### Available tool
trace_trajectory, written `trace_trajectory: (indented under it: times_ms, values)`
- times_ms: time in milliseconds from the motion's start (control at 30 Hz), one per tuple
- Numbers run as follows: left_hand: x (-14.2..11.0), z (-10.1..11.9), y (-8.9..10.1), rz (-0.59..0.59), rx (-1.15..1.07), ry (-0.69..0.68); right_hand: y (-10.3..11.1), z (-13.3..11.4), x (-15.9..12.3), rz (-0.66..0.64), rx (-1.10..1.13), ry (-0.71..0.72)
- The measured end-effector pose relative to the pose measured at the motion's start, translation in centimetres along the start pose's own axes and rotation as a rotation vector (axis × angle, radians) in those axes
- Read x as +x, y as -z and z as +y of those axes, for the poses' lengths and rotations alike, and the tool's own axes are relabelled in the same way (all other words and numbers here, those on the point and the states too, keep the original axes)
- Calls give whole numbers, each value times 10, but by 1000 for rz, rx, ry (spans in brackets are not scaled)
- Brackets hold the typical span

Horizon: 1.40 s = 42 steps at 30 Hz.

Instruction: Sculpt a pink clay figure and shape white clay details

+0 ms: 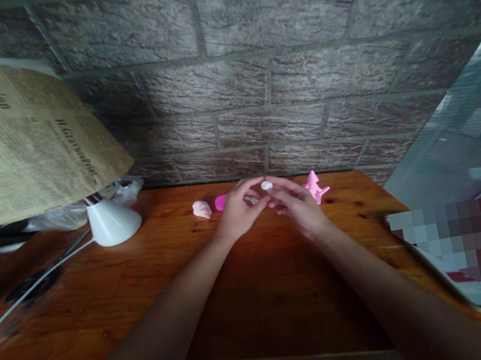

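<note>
A small white lump, like clay (pixel 266 185), is up between the fingertips of both hands, above the back of the wooden table. My right hand (pixel 301 205) pinches it between thumb and index finger. From the other side, the curved index finger and thumb of my left hand (pixel 239 210) close on its edge. Through the gap in my left hand shows part of a whitish piece (pixel 251 200). Left of that hand lie a bright magenta piece (pixel 220 203), partly covered, and a pale pink lump (pixel 202 210). Behind my right hand is a pink spiky shape (pixel 315 187).
A lamp with a newspaper-print shade (pixel 28 137) and white base (pixel 114 222) stands left on the wooden table (pixel 284 296), its cord running forward. Dark scissors (pixel 31 286) lie nearby. A brick-patterned wall (pixel 286 66) rises behind; a translucent panel (pixel 457 117) leans right.
</note>
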<state>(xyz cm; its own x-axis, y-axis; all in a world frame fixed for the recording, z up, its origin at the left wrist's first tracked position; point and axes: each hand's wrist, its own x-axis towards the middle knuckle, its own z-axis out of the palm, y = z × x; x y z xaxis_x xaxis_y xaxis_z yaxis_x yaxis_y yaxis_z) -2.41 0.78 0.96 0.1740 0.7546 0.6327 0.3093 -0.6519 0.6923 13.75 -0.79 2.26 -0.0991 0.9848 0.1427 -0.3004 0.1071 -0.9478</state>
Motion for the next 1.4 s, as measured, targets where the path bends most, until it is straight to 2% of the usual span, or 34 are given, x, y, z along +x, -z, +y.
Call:
trace_trajectory:
  times_ms: [133, 233, 333, 400, 500, 667, 833, 1067, 1200, 1300, 1400]
  values:
    - [2, -16, 10, 28, 211, 9, 2, 5, 1, 8, -88, 25]
    - [2, -19, 15, -95, 435, 24, 4, 10, 2, -28, -161, 55]
    - [1, -16, 15, -266, 517, -27, 6, 14, 3, -65, -253, 135]
    - [0, -14, 14, -305, 546, -42, 7, 17, 4, -47, -316, 190]
    - [-2, -13, 12, -297, 564, -21, 10, 20, 5, 3, -358, 226]
    - [-2, -17, 12, -185, 537, 39, 16, 28, 9, 63, -454, 220]
    - [3, -18, 15, -18, 448, 98, 21, 35, 11, 76, -674, 225]
    - [6, -17, 16, 273, 278, 45, 27, 40, 13, 60, -864, 187]
    - [6, -16, 14, 321, 197, 96, 29, 42, 14, 59, -857, 191]
    - [5, -15, 13, 333, 190, 86, 29, 42, 14, 47, -802, 190]
    - [4, -12, 11, 315, 198, 69, 27, 40, 14, 45, -838, 163]
